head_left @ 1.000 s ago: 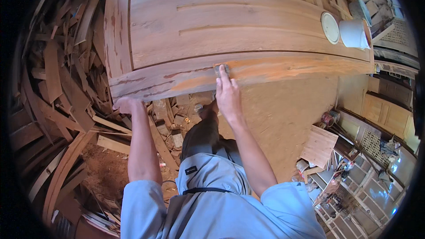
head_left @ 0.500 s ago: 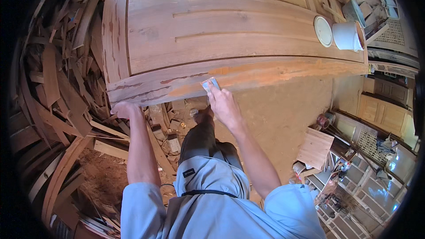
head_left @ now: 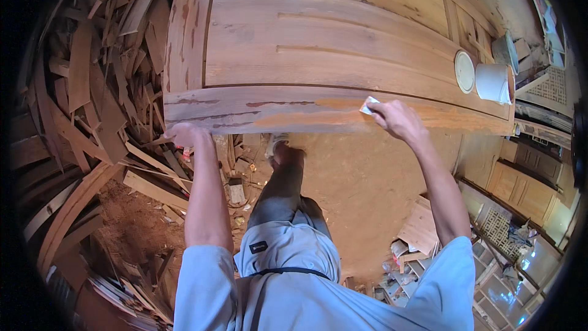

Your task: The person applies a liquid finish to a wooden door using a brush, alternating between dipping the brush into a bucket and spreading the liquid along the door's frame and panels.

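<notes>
A large panelled wooden door lies across the view in front of me. Orange paste is smeared along its near rail, and dark reddish streaks mark the rail's left part. My right hand pinches a small, flat, pale piece, a spreader or pad by its look, against the orange-smeared rail. At the door's near left corner, my left hand is closed on the edge; its fingertips are partly hidden.
A white bucket and a round pale lid are at the door's right end. Scrap boards pile up on the left. Wooden frames and a light board stand at the lower right, beyond the brown dirt floor.
My right hand has slid to the right along the near rail with the pale piece. The left hand stays at the corner. The whole view has shifted slightly.
</notes>
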Available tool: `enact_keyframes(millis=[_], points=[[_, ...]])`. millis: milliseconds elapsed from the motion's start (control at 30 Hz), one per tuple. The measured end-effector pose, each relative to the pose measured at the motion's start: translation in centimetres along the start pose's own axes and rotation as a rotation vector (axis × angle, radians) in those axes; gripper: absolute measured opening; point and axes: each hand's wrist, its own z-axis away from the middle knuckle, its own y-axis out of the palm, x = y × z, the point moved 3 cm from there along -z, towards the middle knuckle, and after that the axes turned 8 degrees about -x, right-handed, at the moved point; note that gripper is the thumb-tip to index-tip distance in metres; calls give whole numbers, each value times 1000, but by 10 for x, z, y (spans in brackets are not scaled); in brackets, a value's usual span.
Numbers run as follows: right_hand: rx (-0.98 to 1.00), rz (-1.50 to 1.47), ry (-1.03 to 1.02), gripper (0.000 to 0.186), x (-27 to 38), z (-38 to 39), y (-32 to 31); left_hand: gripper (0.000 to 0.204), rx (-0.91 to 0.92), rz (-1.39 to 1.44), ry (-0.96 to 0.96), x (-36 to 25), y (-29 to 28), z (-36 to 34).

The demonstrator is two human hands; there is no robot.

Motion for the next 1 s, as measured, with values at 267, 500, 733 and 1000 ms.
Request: enact_keyframes(millis=[267, 500, 733, 1000], points=[[-638, -650, 141, 45, 96, 24, 91, 75, 3, 27, -41, -14, -12, 25], [-662, -669, 327, 48, 159, 0, 110, 74, 165, 201, -100, -8, -4, 23], [-565, -580, 396, 46, 172, 8, 113, 73, 164, 159, -68, -11, -8, 25], [-666, -623, 361, 44, 179, -1, 103, 73, 166, 138, -65, -12, -2, 29]])
